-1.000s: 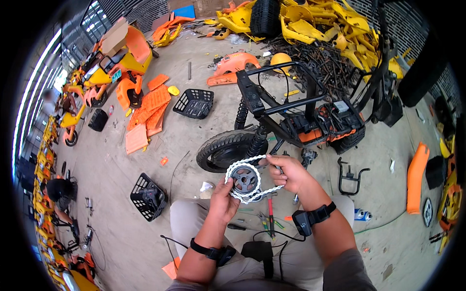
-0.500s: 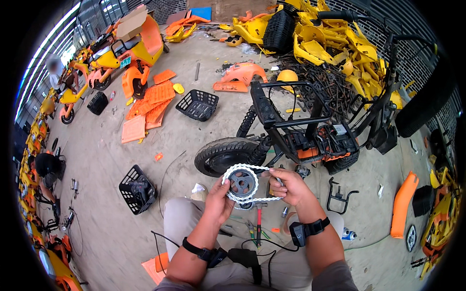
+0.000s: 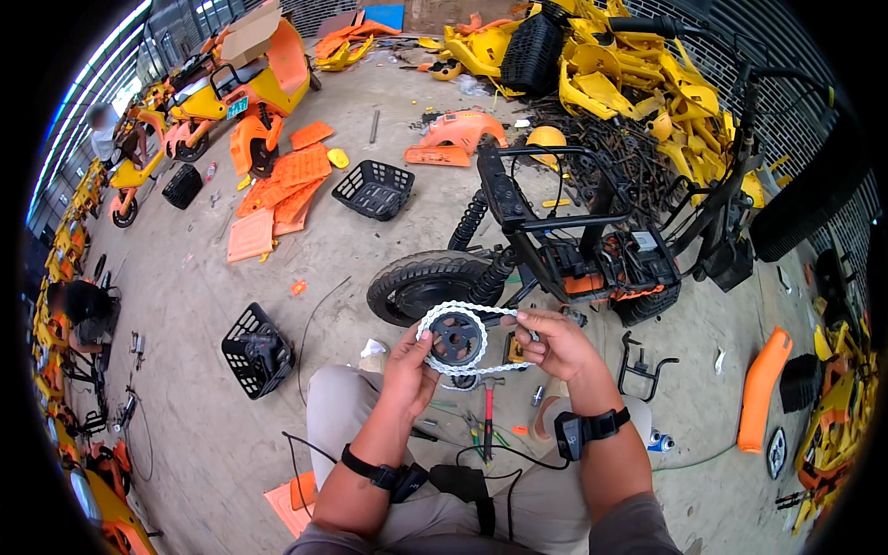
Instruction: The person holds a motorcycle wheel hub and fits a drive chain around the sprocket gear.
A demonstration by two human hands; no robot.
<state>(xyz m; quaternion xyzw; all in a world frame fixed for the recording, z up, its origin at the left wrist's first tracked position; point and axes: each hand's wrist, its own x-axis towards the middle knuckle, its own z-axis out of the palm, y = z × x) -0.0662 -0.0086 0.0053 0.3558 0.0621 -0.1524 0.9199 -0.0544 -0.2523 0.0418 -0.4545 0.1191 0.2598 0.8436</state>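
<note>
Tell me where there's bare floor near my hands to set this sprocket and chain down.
Bare concrete lies to your left, between the rear tyre and the black basket by your left knee. It is crowded right under the sprocket and chain held by your left hand and right hand: a hammer and small tools litter the floor there.

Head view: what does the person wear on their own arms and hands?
Both hands, left hand and right hand, are bare, without gloves. Each wrist carries a black strap with a small black box: left band, right band. A thin black cable runs nearby. Grey short sleeves show at the bottom edge.
</note>
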